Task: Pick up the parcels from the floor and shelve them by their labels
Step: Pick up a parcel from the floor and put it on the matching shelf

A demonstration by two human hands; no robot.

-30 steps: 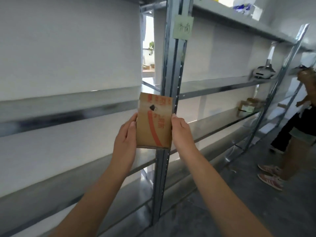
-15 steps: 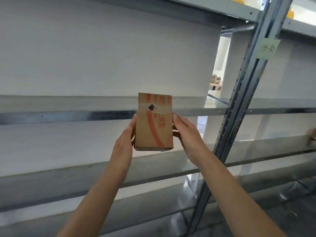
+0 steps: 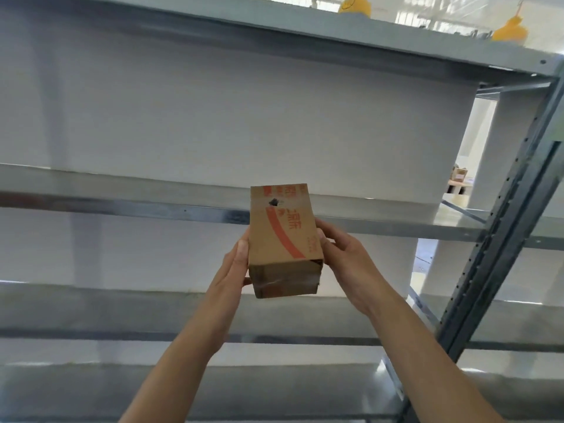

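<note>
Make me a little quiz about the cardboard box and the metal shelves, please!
1. True or false: both hands, the left hand and the right hand, hold the small brown cardboard box with the orange stripe.
2. What colour are the two rounded things up on the top grey metal shelf?
A. yellow
B. green
C. black
3. Fill in: the box has a small dark ____ near the top of its face.

Key: 1 true; 2 A; 3 hole
</note>
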